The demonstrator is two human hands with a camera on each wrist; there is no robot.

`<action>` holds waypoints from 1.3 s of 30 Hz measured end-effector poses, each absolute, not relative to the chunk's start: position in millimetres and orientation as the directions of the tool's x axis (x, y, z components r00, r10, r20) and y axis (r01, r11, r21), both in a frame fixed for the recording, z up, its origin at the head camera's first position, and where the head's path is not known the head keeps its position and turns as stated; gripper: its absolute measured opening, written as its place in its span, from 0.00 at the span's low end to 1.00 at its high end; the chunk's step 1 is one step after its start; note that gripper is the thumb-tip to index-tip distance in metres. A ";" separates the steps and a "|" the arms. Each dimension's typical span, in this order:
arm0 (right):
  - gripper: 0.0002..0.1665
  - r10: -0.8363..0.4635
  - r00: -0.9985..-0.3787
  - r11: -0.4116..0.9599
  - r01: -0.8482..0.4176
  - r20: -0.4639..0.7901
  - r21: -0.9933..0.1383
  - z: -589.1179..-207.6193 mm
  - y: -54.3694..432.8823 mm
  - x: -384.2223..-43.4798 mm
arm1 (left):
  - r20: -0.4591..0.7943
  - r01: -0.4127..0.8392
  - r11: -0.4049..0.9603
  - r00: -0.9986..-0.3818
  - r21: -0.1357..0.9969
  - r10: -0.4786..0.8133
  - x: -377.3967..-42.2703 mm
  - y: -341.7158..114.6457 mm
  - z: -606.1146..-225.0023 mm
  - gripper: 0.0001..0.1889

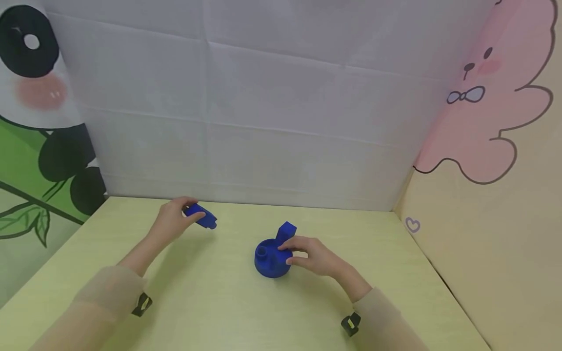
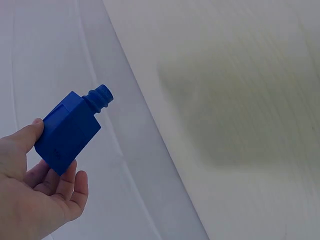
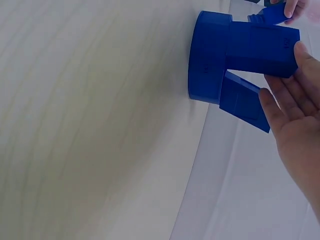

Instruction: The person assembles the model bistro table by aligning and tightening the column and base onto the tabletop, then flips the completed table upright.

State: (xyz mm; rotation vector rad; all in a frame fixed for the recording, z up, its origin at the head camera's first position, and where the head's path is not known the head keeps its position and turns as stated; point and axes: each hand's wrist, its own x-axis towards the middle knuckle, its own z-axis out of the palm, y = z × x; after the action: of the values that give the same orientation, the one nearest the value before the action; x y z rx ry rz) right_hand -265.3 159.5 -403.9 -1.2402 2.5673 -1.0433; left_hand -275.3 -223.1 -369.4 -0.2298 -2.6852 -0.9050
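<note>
One loose blue block (image 1: 202, 217) with a threaded end is pinched between the thumb and fingers of the left hand (image 1: 173, 219). It is held above the worktop (image 1: 210, 307), at ten o'clock from the round blue base (image 3: 206, 57). On that base, an upright block (image 3: 262, 47) is clamped between thumb and fingers by the right hand (image 1: 315, 256). A slanted block (image 1: 286, 232) is seated at one o'clock, and an open socket (image 1: 261, 252) is seen at ten o'clock.
</note>
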 end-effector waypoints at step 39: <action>0.20 -0.862 -0.504 0.323 -0.456 -0.059 -0.829 -399.7 189.5 -312.4 | 0.485 0.618 0.636 -0.777 0.462 0.402 -243.5 -104.2 -398.6 0.21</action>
State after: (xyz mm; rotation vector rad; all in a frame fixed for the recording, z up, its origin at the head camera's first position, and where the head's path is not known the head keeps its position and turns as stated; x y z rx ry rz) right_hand -312.4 189.5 -399.7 -1.1580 2.0937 -1.0720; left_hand -243.5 -104.2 -398.6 -0.8157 -2.5222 -0.8956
